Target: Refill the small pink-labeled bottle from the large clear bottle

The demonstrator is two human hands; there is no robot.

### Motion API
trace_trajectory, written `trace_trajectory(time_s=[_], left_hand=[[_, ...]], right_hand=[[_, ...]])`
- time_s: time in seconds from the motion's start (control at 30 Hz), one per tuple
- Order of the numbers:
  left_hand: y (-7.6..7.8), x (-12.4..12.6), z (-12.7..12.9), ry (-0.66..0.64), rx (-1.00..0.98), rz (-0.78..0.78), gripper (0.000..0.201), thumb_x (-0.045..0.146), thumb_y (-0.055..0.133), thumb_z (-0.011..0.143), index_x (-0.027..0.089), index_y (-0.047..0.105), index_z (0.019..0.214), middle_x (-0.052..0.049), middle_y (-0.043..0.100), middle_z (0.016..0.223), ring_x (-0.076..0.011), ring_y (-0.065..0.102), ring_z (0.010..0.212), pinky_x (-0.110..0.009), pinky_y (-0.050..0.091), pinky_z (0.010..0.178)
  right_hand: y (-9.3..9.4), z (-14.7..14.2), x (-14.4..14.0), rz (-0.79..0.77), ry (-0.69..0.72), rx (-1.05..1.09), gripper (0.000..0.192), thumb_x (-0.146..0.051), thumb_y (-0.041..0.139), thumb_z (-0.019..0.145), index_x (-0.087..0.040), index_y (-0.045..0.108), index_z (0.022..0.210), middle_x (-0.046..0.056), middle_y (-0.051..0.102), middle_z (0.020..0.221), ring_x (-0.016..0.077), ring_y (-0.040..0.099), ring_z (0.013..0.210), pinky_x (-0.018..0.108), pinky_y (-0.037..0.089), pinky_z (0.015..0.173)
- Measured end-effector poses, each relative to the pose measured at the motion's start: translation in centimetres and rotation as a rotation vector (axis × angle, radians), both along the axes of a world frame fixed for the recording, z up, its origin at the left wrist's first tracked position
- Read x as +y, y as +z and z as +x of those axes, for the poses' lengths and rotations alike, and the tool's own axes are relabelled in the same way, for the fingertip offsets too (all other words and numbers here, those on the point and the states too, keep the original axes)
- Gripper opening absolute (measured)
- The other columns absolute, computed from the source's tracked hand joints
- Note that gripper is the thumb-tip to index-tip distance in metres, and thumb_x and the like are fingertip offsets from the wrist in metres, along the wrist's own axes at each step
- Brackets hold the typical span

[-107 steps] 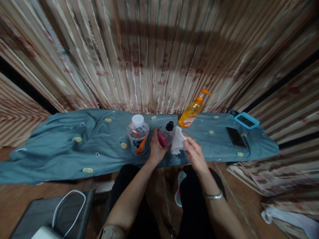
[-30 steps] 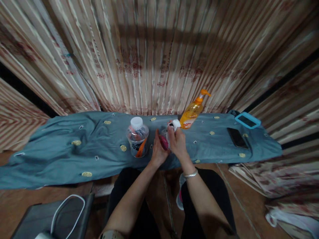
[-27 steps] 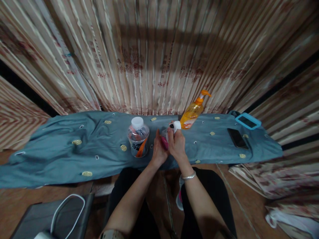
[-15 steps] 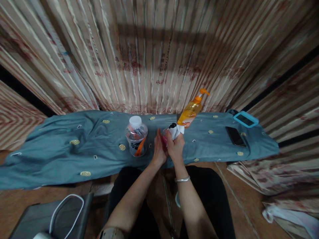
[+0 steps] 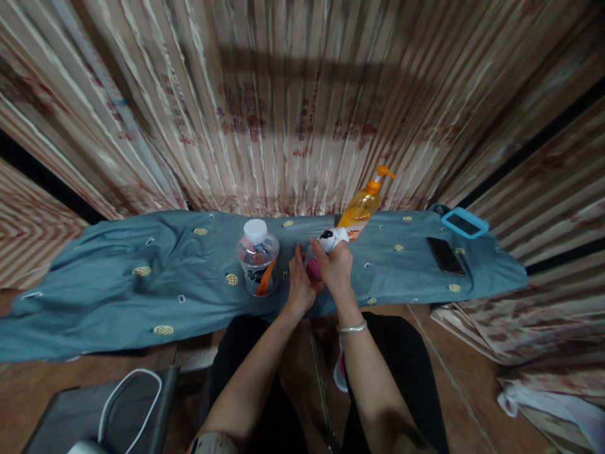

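A small clear bottle (image 5: 312, 267) with pink contents stands between my hands, in front of the orange pump bottle (image 5: 360, 211). My left hand (image 5: 301, 287) is cupped round its left side. At its top is a white piece (image 5: 336, 237) with a black part; whether this is a spray head or a cap with a cloth I cannot tell. My right hand (image 5: 336, 268) is closed round this top from the right, its thumb on the near side. Left of my hands stands a large clear plastic bottle (image 5: 261, 265) with a white lid and an orange-and-black label.
A blue-green patterned cloth (image 5: 184, 261) covers the narrow table. On its right end lie a black phone (image 5: 445, 256) and a blue-framed device (image 5: 465, 223). A striped curtain (image 5: 283, 113) hangs right behind. A grey stool (image 5: 80, 410) with a white cable (image 5: 152, 416) stands lower left.
My right hand has turned slightly round the white top, and the white piece now lies more sideways. My left hand stays at the pink bottle's side.
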State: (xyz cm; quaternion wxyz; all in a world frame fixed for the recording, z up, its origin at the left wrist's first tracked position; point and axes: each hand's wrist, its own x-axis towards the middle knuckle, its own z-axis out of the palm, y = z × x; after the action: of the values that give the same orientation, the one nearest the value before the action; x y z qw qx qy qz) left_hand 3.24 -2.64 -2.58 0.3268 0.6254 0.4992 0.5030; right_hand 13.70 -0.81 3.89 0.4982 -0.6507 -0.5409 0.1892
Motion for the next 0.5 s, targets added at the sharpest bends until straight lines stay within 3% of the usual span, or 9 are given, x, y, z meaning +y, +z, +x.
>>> trace_trajectory(time_s=[0.13, 0.3, 0.5], left_hand=[[0.2, 0.0, 0.5, -0.010, -0.053, -0.022, 0.118, 0.038, 0.091, 0.073, 0.018, 0.020, 0.165, -0.022, 0.056, 0.145, -0.0407, 0.058, 0.140, -0.064, 0.041, 0.125], [0.2, -0.1, 0.5, -0.043, -0.076, -0.023, 0.114, 0.039, 0.086, 0.078, 0.017, 0.019, 0.167, -0.025, 0.051, 0.154, -0.0407, 0.055, 0.145, -0.063, 0.038, 0.127], [-0.8, 0.2, 1.1, -0.056, -0.053, -0.030, 0.113, 0.046, 0.082, 0.079, 0.017, 0.021, 0.170, -0.026, 0.040, 0.169, -0.0451, 0.045, 0.153, -0.066, 0.033, 0.130]], right_hand=[[-1.1, -0.4, -0.3, -0.015, -0.052, 0.019, 0.041, -0.051, 0.069, 0.101, -0.018, 0.066, 0.124, 0.008, 0.068, 0.119, 0.0211, 0.068, 0.102, 0.043, 0.061, 0.090], [-2.7, -0.3, -1.8, 0.097, 0.011, 0.044, 0.038, -0.049, 0.069, 0.101, -0.018, 0.067, 0.123, 0.008, 0.069, 0.121, 0.0217, 0.069, 0.106, 0.044, 0.060, 0.093], [-2.8, -0.1, -2.4, 0.213, -0.039, -0.016, 0.043, -0.048, 0.067, 0.103, -0.019, 0.064, 0.133, 0.011, 0.066, 0.132, 0.0251, 0.067, 0.116, 0.050, 0.059, 0.100]])
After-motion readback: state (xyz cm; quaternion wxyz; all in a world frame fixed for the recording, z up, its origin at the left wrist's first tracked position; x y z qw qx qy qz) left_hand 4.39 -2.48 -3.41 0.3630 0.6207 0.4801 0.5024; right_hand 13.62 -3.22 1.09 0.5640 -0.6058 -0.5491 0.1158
